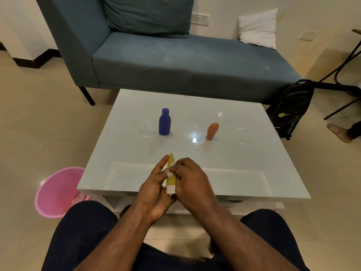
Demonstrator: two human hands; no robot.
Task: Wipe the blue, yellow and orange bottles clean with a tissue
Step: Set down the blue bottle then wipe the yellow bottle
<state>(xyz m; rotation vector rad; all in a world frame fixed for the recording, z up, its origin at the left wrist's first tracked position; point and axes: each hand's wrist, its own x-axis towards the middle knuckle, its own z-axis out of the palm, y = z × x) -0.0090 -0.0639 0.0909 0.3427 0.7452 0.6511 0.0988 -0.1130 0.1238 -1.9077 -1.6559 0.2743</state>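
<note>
Yellow bottle (170,180) in left hand (154,192) grip; right hand (192,182) grip pinching tissue (170,174) against it.

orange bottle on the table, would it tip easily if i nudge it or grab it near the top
Probably yes. The orange bottle stands on its narrow end with the wider part up, so it looks top-heavy. The white table is glossy, so a low push might slide it instead. It looks like small plastic, likely light; a grip low on the body seems safer.

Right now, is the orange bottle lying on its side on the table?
No. The orange bottle stands upright on its cap on the white table, right of the blue bottle, untouched by either hand.
</note>
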